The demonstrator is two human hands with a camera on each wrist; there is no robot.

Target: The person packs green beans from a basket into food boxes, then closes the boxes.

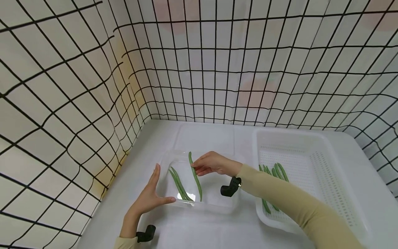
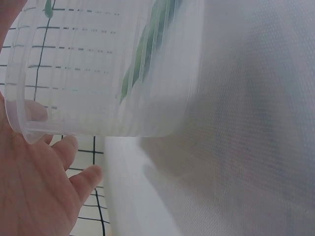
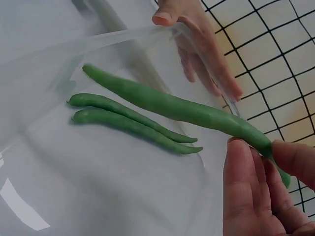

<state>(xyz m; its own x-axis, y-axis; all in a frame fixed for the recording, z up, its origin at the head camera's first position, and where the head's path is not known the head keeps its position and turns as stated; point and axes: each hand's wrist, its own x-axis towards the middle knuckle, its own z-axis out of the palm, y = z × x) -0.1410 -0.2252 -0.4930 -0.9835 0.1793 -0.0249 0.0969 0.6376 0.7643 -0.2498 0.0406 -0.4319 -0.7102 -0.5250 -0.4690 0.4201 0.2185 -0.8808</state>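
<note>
Green bean is pinched by right hand over clear container touched by straight-fingered left hand; pinch best kept light, container steady.

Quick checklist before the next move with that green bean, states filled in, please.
1. Held bean pinched by the right hand: ok, near one end.
2. Held bean over the clear box: ok.
3. Held bean not touching the clear box: cannot tell.
4. Two beans lying inside the clear box: ok, side by side.
5. Left hand at the clear box's corner: ok.
6. Other beans in the white basket fully visible: not ok, right sleeve covers some.
</note>
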